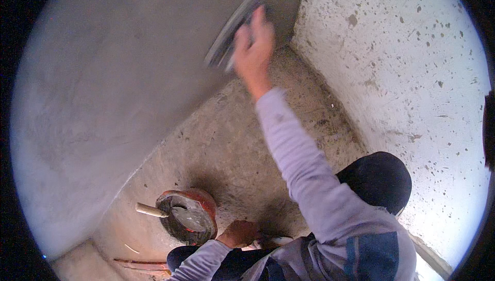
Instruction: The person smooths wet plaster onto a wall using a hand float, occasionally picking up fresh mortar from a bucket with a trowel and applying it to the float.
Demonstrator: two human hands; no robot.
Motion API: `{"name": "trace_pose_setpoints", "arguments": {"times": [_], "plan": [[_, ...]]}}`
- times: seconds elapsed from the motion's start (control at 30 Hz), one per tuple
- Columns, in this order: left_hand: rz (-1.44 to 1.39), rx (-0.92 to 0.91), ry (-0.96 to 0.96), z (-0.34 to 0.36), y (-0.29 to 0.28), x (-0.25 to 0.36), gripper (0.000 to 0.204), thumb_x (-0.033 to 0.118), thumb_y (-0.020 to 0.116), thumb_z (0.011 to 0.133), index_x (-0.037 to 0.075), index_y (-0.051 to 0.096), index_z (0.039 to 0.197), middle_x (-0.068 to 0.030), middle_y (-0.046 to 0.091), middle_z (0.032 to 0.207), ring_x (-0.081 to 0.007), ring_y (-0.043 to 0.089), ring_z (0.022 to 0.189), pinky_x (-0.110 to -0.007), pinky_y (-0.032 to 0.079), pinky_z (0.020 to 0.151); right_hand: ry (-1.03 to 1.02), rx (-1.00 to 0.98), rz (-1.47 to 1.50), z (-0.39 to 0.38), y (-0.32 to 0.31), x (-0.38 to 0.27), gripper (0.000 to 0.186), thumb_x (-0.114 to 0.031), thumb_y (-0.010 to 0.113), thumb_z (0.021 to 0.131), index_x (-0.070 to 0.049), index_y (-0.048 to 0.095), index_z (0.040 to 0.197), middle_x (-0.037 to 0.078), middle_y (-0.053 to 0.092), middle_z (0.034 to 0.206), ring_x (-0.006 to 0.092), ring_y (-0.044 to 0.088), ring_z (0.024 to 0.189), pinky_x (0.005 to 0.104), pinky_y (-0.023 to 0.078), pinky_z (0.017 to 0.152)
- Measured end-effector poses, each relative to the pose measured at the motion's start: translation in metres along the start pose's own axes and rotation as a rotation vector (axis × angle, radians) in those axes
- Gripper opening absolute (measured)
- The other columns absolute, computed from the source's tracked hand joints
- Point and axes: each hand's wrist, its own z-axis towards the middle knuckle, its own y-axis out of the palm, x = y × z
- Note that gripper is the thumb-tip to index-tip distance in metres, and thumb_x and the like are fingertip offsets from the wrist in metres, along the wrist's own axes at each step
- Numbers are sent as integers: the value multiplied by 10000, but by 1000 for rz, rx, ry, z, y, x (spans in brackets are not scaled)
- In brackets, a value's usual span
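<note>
The right hand (252, 59) had its fingers wrapped around a trowel (230, 32), blurred at the grey wall (124, 54) near the corner. Below, the left hand (238, 233) sat just beside a red bucket (207, 201); whether its fingers were open or held anything could not be told.

We see a smooth, matt grey wall (113, 74) edging the rough floor (242, 141); the trowel (228, 36) looks metallic, the bucket (204, 199) crusted inside, the handle (150, 210) at its rim wooden.
</note>
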Motion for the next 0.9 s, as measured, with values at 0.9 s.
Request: {"name": "trace_pose_setpoints", "arguments": {"times": [0.9], "plan": [[-254,0,-170,31,-25,-11,479,456,637,793,81,666,1091,-197,672,1082,-392,644,1005,-491,517,860,51,138,182,34,-27,-49,538,-188,589,916,63,470,1377,239,595,1043,380,551,896,470,435,838]]}}
